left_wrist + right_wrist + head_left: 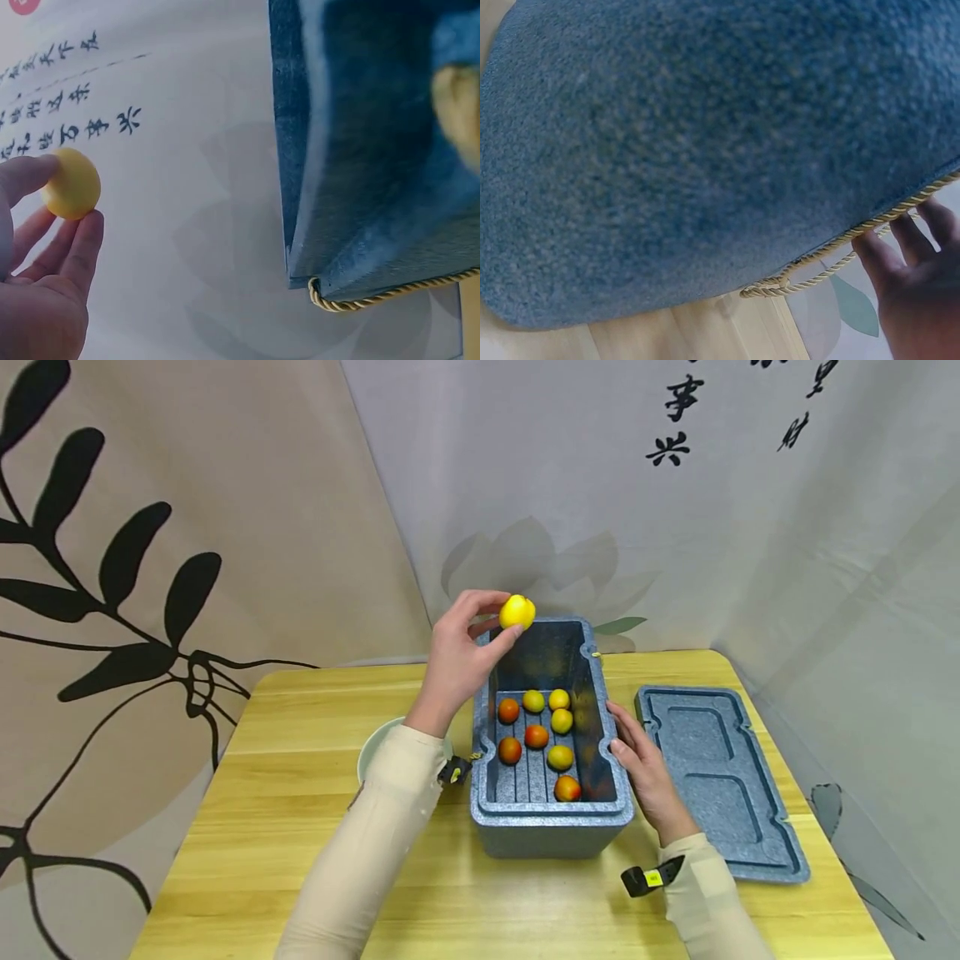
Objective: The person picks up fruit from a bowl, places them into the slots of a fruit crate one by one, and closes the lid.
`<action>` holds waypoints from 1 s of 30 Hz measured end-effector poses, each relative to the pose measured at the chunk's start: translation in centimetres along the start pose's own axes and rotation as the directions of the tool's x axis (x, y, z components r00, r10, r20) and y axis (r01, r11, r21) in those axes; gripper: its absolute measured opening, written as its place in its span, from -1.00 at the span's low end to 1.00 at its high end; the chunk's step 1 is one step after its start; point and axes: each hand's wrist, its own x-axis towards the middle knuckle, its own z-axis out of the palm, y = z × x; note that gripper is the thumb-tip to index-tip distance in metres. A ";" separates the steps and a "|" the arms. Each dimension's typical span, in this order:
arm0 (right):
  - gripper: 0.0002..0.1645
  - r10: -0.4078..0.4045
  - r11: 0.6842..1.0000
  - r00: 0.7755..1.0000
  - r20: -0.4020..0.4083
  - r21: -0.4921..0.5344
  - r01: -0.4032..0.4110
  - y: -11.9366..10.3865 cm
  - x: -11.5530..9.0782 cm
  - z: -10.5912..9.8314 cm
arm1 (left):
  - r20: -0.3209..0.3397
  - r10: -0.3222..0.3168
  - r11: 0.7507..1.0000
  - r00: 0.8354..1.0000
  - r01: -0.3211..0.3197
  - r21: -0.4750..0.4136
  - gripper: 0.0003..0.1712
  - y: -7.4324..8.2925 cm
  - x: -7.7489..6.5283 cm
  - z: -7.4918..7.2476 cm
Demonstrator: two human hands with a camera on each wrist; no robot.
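Note:
My left hand (468, 647) pinches a small, smooth yellow fruit (517, 612) between thumb and fingertips, raised over the far left corner of a grey-blue foam box (555, 810). In the left wrist view the same fruit (73, 184) looks rounded, gripped from both sides. Several red-orange fruits (536, 737) and yellow fruits (560, 757) lie spread over the ribbed floor of the box. My right hand (651, 777) rests against the box's right side, thumb at the rim notch. Its fingers (877, 259) touch the twisted gold cord (907, 206) along that side.
A pale green bowl (367, 752) stands left of the box, partly hidden by my left forearm. The box's lid (720, 760) lies flat on the wooden table (300, 777) to the right. A printed cloth (562, 460) hangs behind the table.

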 end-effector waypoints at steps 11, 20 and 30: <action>-0.42 0.009 1.000 1.000 -0.010 -0.015 -0.009 -0.1 0.0 0.0 | 0.102 -0.108 0.989 0.989 0.096 0.113 -0.60 -0.8 1.9 0.8; -0.41 0.003 1.000 1.000 -0.006 -0.004 -0.003 -0.2 0.0 0.2 | 0.134 -0.168 0.979 0.977 0.149 0.141 -0.59 -1.6 2.1 1.2; -0.41 0.002 1.000 1.000 -0.011 -0.010 -0.002 -0.2 0.0 0.1 | 0.163 -0.219 0.969 0.962 0.195 0.152 -0.54 -2.3 2.3 1.4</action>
